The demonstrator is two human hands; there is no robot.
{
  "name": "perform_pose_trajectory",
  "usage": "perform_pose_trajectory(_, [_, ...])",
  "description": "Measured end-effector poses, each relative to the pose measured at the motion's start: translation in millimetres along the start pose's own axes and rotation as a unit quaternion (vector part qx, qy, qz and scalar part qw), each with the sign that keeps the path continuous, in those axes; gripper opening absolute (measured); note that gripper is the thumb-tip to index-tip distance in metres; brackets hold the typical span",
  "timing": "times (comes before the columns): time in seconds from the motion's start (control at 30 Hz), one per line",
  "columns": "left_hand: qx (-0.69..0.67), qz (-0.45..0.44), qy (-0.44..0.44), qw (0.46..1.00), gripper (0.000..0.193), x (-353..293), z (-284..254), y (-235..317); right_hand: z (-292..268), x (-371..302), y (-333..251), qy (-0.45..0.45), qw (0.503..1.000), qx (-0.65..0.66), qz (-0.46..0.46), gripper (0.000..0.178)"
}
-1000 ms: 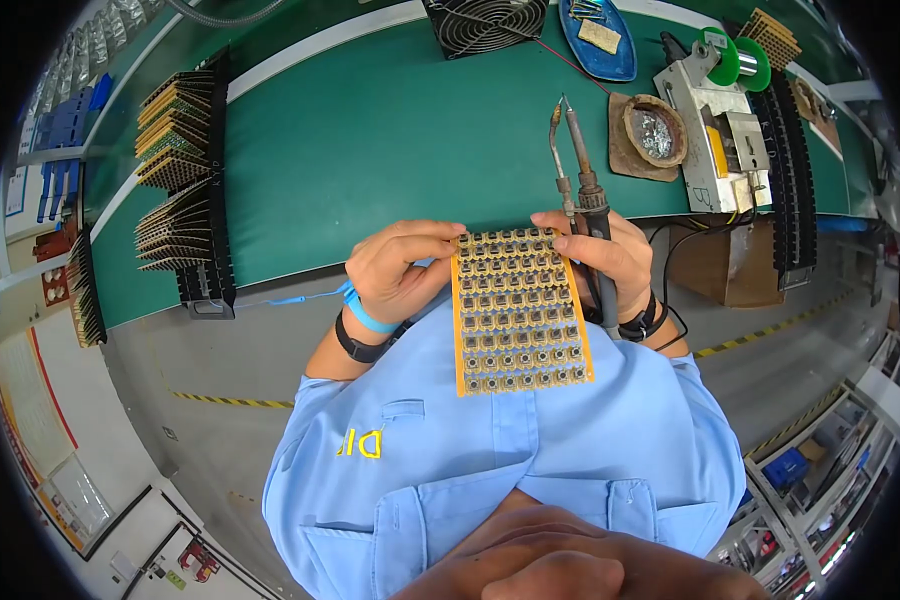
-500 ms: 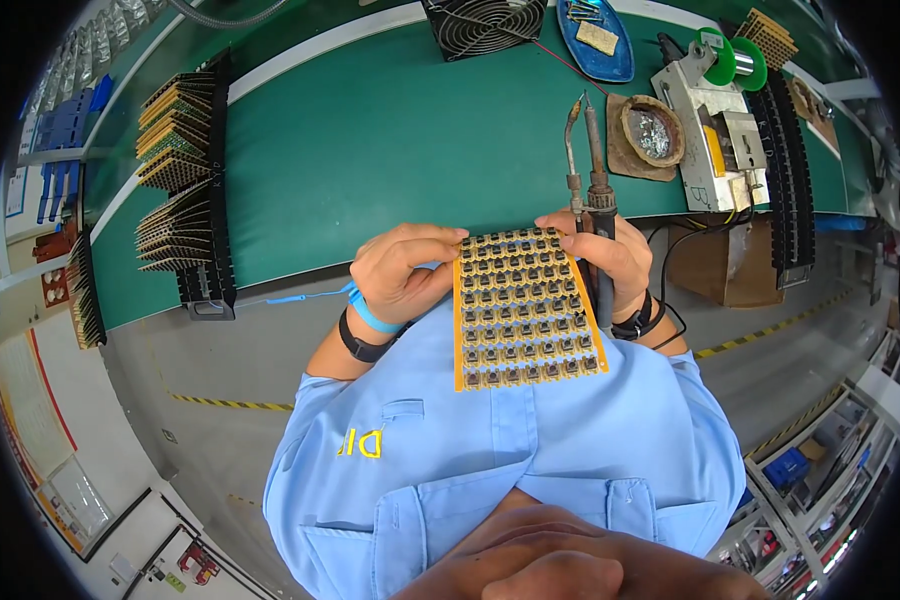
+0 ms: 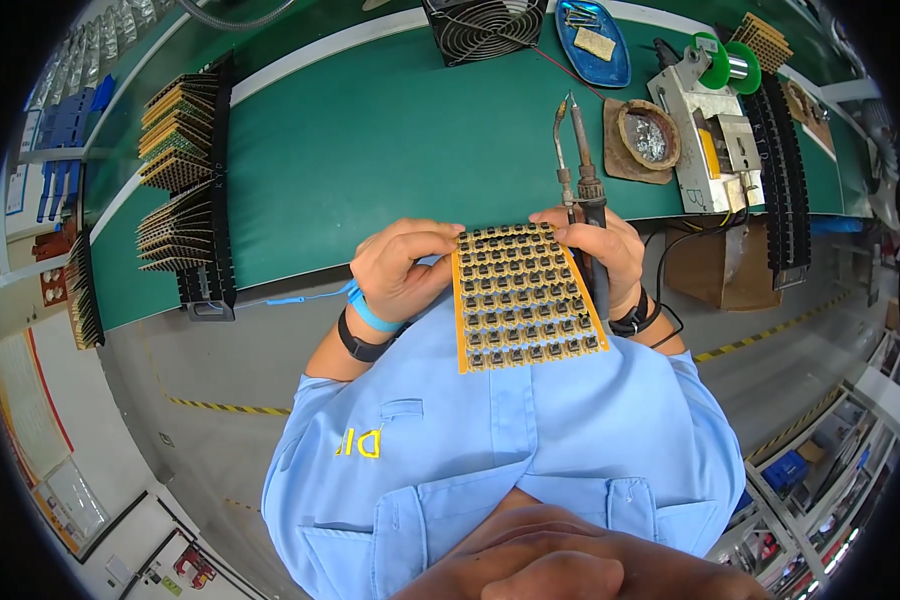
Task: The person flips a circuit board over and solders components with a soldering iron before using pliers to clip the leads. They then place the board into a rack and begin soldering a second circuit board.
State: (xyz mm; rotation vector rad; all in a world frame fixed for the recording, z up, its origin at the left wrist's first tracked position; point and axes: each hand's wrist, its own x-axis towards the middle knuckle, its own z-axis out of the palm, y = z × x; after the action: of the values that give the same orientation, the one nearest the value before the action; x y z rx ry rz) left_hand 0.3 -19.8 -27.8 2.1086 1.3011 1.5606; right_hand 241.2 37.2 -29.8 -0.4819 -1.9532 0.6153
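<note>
A yellow-edged circuit board panel [image 3: 523,299], covered in rows of small black square components, is held in front of my chest at the table's front edge. My left hand [image 3: 402,262] is closed on its upper left corner, thumb and fingers pinching the edge. At the upper right corner, my right hand [image 3: 613,254] grips the panel too. The same hand also keeps a soldering iron [image 3: 591,205] with a thin side tube against it, tip pointing up and away over the green table. Part of the iron's handle is hidden behind the fingers.
A slotted black rack [image 3: 216,200] of boards stands at left. Right of the iron are a round bowl [image 3: 650,137] with metal scraps, a white soldering unit [image 3: 692,140] with a green solder spool [image 3: 738,66], and another black rack [image 3: 785,190]. Behind sit a fan [image 3: 485,28] and blue tray [image 3: 600,55].
The panel has tilted, its near edge moving up and away from me. My right hand and the soldering iron have shifted slightly left. My left hand keeps its hold.
</note>
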Motion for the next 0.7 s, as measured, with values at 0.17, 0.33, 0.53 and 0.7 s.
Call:
perform_pose_trajectory(0.17, [0.003,0.002,-0.002,1.000,0.028,-0.6,-0.4,0.1,0.7,-1.5,3.6,-0.005,1.000,0.004,0.003,0.033])
perform_pose_trajectory(0.33, [0.010,0.002,-0.006,1.000,0.028,0.1,-1.4,1.6,3.0,0.1,5.6,0.013,1.000,0.021,0.003,0.036])
perform_pose_trajectory(0.53, [0.010,0.003,-0.003,1.000,0.026,0.4,-0.3,-0.6,5.0,-4.0,9.2,0.043,0.999,0.013,-0.007,0.040])
perform_pose_trajectory(0.7, [0.003,-0.021,-0.012,1.000,0.027,-0.7,0.4,2.0,1.0,-4.6,6.6,0.017,1.000,0.005,-0.008,0.034])
